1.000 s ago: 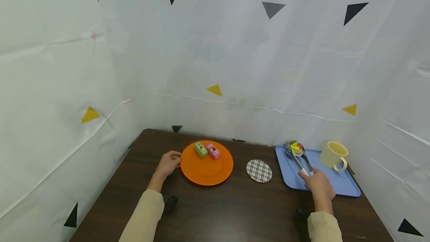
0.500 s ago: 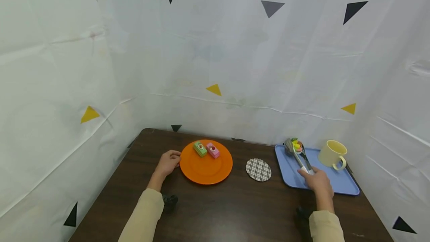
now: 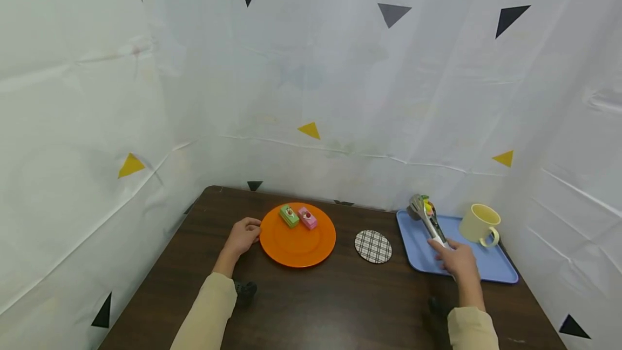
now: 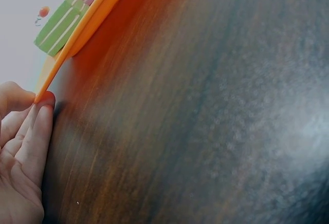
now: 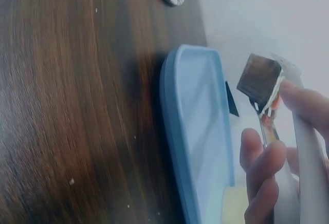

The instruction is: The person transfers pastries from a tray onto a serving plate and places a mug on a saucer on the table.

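A wrinkled white sheet (image 3: 335, 74) printed with triangles backs the dark brown, wood-grained tabletop (image 3: 320, 307). On its right lies the light blue rectangular tray (image 3: 495, 266) with rounded corners and a raised rim; left of centre, the smooth, round orange plate (image 3: 298, 246). Slender tongs with shiny metal arms and white handles (image 3: 430, 224) slant over the tray, their long axis diagonal: handles toward the person, heads pointing away and leftward. Of the hands, the right hand (image 3: 459, 261) wraps its fingers and thumb round the handles; the left hand (image 3: 243, 235) pinches the plate's rim. A glossy pale yellow mug (image 3: 473, 223) stands upright on the tray, handle outward; a flat, round plaid coaster (image 3: 373, 247) lies between plate and tray. A brown block with a colourful topping (image 5: 259, 77) sits between the tong heads, raised above the tray. Small striped green (image 3: 289, 217) and pink cake pieces (image 3: 308, 219) rest on the plate.
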The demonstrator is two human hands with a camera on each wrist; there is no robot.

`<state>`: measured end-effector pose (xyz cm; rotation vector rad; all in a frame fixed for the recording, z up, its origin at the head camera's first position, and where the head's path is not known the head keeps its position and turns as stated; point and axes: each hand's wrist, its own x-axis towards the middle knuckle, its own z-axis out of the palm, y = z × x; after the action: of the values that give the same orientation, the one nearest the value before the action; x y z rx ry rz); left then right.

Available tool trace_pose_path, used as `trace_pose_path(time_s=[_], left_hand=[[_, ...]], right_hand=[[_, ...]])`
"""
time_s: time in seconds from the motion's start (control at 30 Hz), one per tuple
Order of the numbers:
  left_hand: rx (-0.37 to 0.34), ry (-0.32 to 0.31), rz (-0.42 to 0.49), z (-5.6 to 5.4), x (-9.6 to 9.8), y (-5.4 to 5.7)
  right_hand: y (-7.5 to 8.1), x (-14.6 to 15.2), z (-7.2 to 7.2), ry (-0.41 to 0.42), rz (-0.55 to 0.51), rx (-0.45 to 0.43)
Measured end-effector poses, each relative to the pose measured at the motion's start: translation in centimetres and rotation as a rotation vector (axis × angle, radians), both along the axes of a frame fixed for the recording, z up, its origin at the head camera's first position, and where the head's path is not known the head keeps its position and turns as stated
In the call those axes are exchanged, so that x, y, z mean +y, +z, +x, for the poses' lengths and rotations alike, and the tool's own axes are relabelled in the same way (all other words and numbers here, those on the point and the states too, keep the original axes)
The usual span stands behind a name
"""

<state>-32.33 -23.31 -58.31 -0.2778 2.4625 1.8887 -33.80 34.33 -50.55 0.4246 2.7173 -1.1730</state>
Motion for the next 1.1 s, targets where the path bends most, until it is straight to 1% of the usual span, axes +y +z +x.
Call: trace_pose_path(time_s=[0.17,0.33,0.47,0.7,0.87,1.1], left_hand=[[0.007,-0.007,-0.005,0.2,0.1,0.1],[0.009,-0.01,-0.019,0.1,0.1,0.0],[0.004,-0.005,-0.019,0.0,0.1,-0.1],[0.012,-0.006,0.004,0.1,0.1,0.0],[0.013,-0.013,0.0,0.1,0.2,0.0],[-0.005,0.004,-0.009,-0.3,0.0,-0.3]], right_hand=[[0.0,-0.7,0.4,-0.007,-0.097,0.01],[0.2,-1.7,0.8,0.008,-0.166,0.038],[-0.1,-2.5,1.0,0.021,-0.211,0.041],[-0.5,-3.6,1.6,0.03,-0.24,0.043],[0.0,-4.3,2.3,0.054,-0.243,0.032],[1.2,-5.5,3.2,0.095,-0.266,0.042]])
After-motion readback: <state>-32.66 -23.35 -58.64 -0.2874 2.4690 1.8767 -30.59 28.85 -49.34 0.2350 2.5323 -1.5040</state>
